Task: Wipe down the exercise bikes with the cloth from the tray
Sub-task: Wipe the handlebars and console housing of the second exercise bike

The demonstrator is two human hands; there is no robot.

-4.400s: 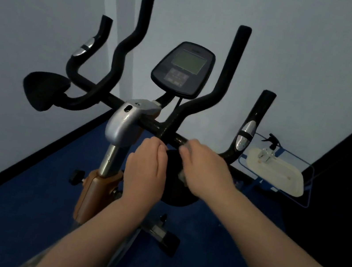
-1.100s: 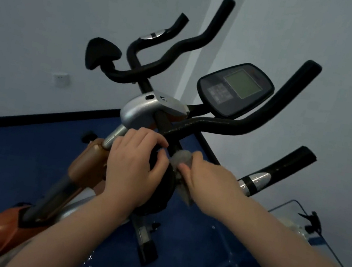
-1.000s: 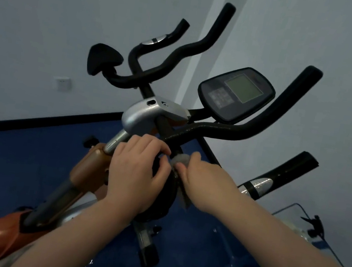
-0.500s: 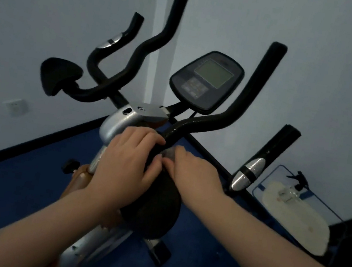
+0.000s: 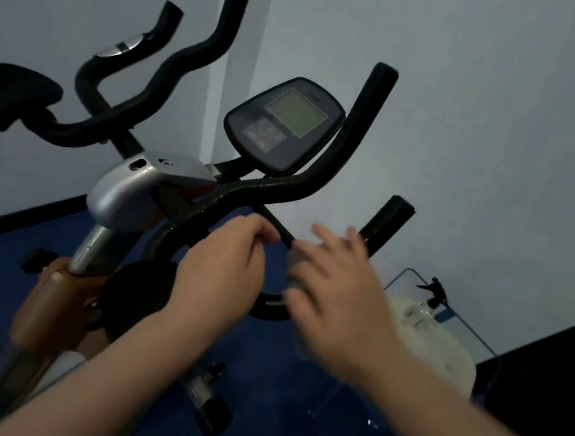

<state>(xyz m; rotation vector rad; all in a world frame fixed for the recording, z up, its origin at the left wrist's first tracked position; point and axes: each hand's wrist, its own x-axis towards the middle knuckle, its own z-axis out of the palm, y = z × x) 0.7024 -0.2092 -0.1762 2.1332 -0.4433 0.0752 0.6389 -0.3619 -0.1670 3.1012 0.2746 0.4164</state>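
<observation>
At the right side of the handlebar, both hands have shifted off the round black pad they were working on half a second ago. Left hand is now curled shut around the curved bar just beside the pad, steadying it. Right hand has moved outward toward the short right grip, fingers spread wide and blurred by motion; grey cloth sits under its palm and thumb side, pressed rather than pinched (only a small patch shows, so the exact hold cannot be told). Pad now exposed below the left wrist. Console and the left-hand grips not touched at this moment.

Judgement: pad pass looks finished, wipe is progressing along the bar to the right grip. Much of this bike likely remains. White tray with spray bottle sits on the floor stand behind the right hand, near, not touched
</observation>
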